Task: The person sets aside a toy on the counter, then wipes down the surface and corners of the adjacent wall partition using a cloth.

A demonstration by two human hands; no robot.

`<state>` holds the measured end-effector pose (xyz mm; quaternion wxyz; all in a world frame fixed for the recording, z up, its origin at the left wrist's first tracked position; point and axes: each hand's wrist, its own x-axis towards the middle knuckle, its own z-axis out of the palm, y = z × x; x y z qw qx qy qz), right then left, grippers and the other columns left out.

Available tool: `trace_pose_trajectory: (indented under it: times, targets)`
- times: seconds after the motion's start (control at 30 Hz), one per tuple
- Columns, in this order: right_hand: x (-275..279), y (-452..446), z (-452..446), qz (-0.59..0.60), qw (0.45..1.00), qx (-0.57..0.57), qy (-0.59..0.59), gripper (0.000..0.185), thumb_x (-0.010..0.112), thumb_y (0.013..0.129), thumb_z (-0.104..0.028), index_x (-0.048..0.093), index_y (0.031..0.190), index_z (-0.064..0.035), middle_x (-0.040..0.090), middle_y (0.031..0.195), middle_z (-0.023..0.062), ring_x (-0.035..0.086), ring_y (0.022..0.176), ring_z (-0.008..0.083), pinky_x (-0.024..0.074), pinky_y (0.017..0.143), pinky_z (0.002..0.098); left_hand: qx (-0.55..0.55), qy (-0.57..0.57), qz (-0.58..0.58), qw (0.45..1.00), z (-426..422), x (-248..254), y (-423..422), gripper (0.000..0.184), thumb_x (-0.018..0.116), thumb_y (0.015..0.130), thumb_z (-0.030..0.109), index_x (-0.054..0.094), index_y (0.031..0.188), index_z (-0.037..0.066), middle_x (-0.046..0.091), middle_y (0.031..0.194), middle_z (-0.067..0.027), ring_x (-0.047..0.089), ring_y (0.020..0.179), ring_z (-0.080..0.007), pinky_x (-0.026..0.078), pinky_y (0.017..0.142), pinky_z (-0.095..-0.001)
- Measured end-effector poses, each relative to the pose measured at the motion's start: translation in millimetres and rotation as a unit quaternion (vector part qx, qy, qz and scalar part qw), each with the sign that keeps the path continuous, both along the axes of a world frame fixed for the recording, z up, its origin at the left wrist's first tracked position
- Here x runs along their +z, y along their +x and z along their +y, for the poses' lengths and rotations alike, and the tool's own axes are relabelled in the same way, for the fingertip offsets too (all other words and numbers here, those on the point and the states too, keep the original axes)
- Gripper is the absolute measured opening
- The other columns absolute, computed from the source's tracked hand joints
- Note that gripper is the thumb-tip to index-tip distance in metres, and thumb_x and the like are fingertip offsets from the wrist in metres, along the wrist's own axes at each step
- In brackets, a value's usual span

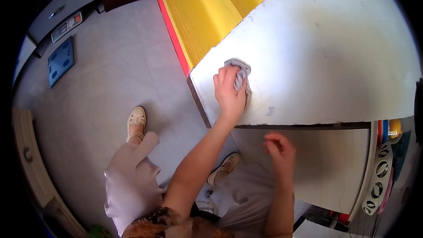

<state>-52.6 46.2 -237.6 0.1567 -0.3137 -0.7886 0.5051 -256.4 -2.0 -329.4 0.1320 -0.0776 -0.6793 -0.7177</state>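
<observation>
A crumpled grey cloth (241,76) lies against the white tabletop (317,66), near its left corner. My left hand (231,94) is closed on the cloth from above, with its fingers wrapped over the upper side and the thumb along the right. Lower and to the right, my right hand (280,147) hangs in front of the table's front edge, touching nothing that I can see. Its fingers are loosely curled, with a gap to the thumb, and nothing shows in it.
Yellow sheeting (211,9) with a red edge borders the tabletop. A cabinet panel (330,163) is below it, and a patterned white rack (378,180) stands at right. On the floor are my shoes (137,119), a blue scale (61,61) and grey drawers (61,9).
</observation>
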Motion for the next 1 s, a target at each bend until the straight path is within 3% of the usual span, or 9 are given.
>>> trace_pose_trajectory:
  times: [0.1,0.2,0.3,0.43,0.53,0.63,0.7,0.83,1.0]
  targets:
    - [-6,6,2,-0.026,0.999,0.023,0.016,0.014,0.064,0.09,-0.001,0.068,0.103,-0.0003,0.066,0.107,0.0049,0.063,0.085,0.0108,0.0498,0.073,0.0236,-0.035,-0.042,0.118,0.991,-2,-3,45,0.033,0.075,0.072,0.005,0.065,0.103,0.006,0.061,0.112,-0.014,0.054,0.102,-0.0346,0.044,0.087,-0.0426]
    - [-3,6,0,-0.066,0.995,0.046,0.054,0.014,0.064,0.09,0.0,0.067,0.103,-0.0009,0.065,0.11,0.0049,0.063,0.088,0.0107,0.0494,0.075,0.0228,-0.125,-0.02,0.111,0.986,-14,7,90,0.034,0.075,0.071,0.005,0.065,0.104,0.006,0.061,0.112,-0.0138,0.054,0.102,-0.0349,0.044,0.088,-0.0426]
    - [0,2,0,-0.049,0.994,0.07,0.074,0.015,0.064,0.089,0.0,0.067,0.103,-0.0013,0.065,0.11,0.0052,0.063,0.09,0.0112,0.0496,0.075,0.0232,-0.075,-0.027,0.13,0.988,-10,5,61,0.034,0.074,0.073,0.003,0.064,0.105,0.005,0.061,0.109,-0.0145,0.055,0.101,-0.0352,0.045,0.088,-0.0421]
    - [5,5,0,-0.019,0.992,0.085,0.091,0.016,0.064,0.091,0.002,0.068,0.106,0.0001,0.065,0.114,0.0069,0.063,0.087,0.011,0.0506,0.078,0.0243,0.026,0.028,-0.011,0.999,4,2,-14,0.03,0.071,0.08,0.001,0.063,0.108,0.003,0.059,0.104,-0.0151,0.056,0.1,-0.0342,0.045,0.089,-0.041]
    - [7,5,0,-0.013,0.995,0.067,0.079,0.014,0.064,0.089,0.001,0.067,0.103,-0.0006,0.065,0.112,0.0068,0.063,0.095,0.0129,0.0507,0.077,0.025,0.032,0.015,0.004,0.999,4,10,-2,0.029,0.072,0.08,0.003,0.063,0.108,0.004,0.059,0.104,-0.0139,0.056,0.1,-0.034,0.045,0.09,-0.0413]
    - [4,6,2,-0.02,0.995,0.058,0.079,0.014,0.064,0.089,0.0,0.067,0.103,-0.0001,0.065,0.112,0.0074,0.063,0.095,0.0138,0.0512,0.078,0.0258,-0.027,0.009,0.135,0.99,1,16,43,0.033,0.073,0.079,0.006,0.063,0.11,0.006,0.058,0.107,-0.0132,0.053,0.105,-0.0347,0.043,0.092,-0.0427]
    - [8,3,-2,-0.03,0.995,0.062,0.076,0.014,0.064,0.089,0.0,0.067,0.103,0.0,0.065,0.113,0.0076,0.063,0.095,0.0141,0.0514,0.078,0.0261,-0.05,0.015,0.137,0.989,-1,9,64,0.036,0.073,0.077,0.007,0.064,0.112,0.007,0.057,0.11,-0.0136,0.052,0.105,-0.0362,0.043,0.093,-0.0443]
    - [-1,-2,-3,-0.011,0.993,0.08,0.091,0.014,0.064,0.09,0.0,0.067,0.103,-0.0001,0.065,0.113,0.008,0.063,0.095,0.0141,0.0518,0.078,0.0261,-0.033,0.036,0.04,0.998,3,-35,71,0.037,0.071,0.077,0.008,0.063,0.113,0.007,0.057,0.111,-0.0137,0.05,0.107,-0.0368,0.042,0.094,-0.0448]
    - [1,-14,-10,-0.04,0.988,0.092,0.119,0.015,0.063,0.09,0.004,0.068,0.104,0.0003,0.065,0.113,0.0066,0.063,0.093,0.0117,0.052,0.079,0.0246,0.019,0.008,-0.151,0.988,9,-145,70,0.03,0.069,0.085,0.011,0.062,0.113,0.003,0.059,0.114,-0.0165,0.054,0.109,-0.0339,0.043,0.096,-0.0426]
